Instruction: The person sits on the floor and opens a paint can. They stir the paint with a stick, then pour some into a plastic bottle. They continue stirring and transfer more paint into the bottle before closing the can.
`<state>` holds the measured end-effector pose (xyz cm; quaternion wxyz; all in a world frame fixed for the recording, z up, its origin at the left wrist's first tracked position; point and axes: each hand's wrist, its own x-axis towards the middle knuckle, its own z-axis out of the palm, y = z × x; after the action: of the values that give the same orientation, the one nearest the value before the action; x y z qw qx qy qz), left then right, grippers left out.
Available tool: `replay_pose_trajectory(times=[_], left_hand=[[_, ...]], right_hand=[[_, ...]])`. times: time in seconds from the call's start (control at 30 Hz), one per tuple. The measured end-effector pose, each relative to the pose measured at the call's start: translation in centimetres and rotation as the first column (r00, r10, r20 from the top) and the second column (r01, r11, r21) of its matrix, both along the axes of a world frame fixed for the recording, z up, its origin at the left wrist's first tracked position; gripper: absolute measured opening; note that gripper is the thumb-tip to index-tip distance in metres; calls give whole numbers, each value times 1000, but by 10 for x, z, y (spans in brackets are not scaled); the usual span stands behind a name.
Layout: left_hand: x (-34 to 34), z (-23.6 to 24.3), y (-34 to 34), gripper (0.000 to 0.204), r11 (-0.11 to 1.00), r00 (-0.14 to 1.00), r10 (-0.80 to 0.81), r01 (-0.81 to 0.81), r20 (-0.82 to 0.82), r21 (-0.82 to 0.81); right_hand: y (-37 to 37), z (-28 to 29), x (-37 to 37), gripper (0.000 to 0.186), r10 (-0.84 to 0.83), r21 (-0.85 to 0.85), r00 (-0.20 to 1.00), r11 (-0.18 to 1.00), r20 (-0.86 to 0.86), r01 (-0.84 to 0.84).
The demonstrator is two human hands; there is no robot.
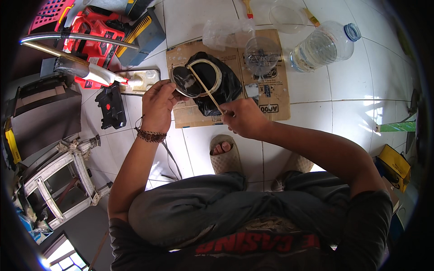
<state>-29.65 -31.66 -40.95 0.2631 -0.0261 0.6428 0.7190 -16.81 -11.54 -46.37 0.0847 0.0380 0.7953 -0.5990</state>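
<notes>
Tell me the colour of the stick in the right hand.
The stick is pale yellowish tan, best seen in the head view.

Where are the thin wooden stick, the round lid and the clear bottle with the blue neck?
Thin wooden stick (206, 89): head view, midway along its length.
Round lid (184, 81): head view, on its dark, coated face.
Clear bottle (322, 47): head view, middle of its body.
</notes>
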Motion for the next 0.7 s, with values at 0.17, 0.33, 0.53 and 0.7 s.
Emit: replay_pose_trajectory(times=[0.17, 0.33, 0.53, 0.7], left_hand=[[-1, 4, 0, 16, 998, 1000, 28, -27, 12, -61], [-4, 9, -3, 16, 992, 997, 76, -75, 10, -101], [-10, 16, -5, 16, 990, 994, 75, -83, -75, -112], [-14, 21, -7, 17, 995, 992, 62, -70, -109, -70]], right_hand=[[4, 5, -1, 7, 6, 61, 998, 998, 63, -10], [11, 9, 4, 7, -19, 52, 993, 999, 113, 13], [21, 13, 9, 12, 70, 74, 976, 993, 208, -88], [29, 32, 14, 13, 61, -9, 939, 998, 338, -61]])
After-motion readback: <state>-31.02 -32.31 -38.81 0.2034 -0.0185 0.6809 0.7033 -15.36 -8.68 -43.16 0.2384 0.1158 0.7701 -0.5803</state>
